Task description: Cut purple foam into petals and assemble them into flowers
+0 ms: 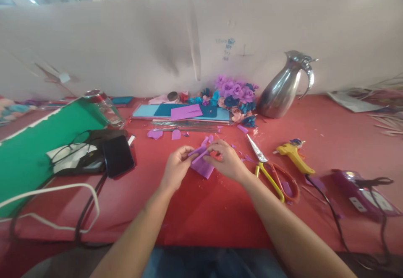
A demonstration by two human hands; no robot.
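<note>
Pale wall backs a red bench, at whose middle the left grip and right grip both pinch a folded purple sheet, seemingly paper, judged light, flexible and easily creased or torn, best taken lightly by its edges, with smaller purple scraps beyond.

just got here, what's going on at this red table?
A person has both hands on one purple sheet: the left hand and right hand hold its upper part in their fingers, where it looks folded, above the red table. Yellow-and-orange-handled scissors and a yellow glue gun lie off to the right, unheld. Small purple cut pieces are scattered beyond the hands, with a cluster of flowers behind.
</note>
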